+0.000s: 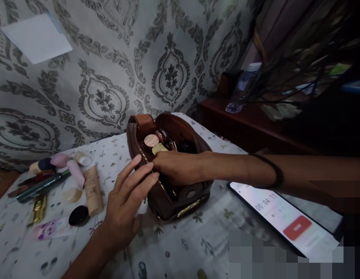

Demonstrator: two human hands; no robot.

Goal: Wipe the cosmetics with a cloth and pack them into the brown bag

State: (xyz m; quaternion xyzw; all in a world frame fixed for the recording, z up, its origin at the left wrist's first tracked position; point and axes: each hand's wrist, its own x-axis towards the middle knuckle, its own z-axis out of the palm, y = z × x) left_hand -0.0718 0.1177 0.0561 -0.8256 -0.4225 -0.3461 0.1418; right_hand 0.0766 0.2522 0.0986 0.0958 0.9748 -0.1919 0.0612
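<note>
"Where's the bag [164, 204]?"
"On the sheet [174, 248], long axis slanting wallward, handle [144, 121] farthest."
"Contact?"
"My left grip [123, 209] spreads at its rim; my right grip [180, 166], inside, I can't tell."

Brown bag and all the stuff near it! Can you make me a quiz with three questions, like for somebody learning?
1. True or false: the brown bag is zipped shut.
2. What colour is the big button on the phone? A: green. B: red. C: blue.
3. Which hand is nearer the dark green tube?

Key:
1. False: it is open, with the right hand reaching in.
2. B.
3. The left hand.
</note>
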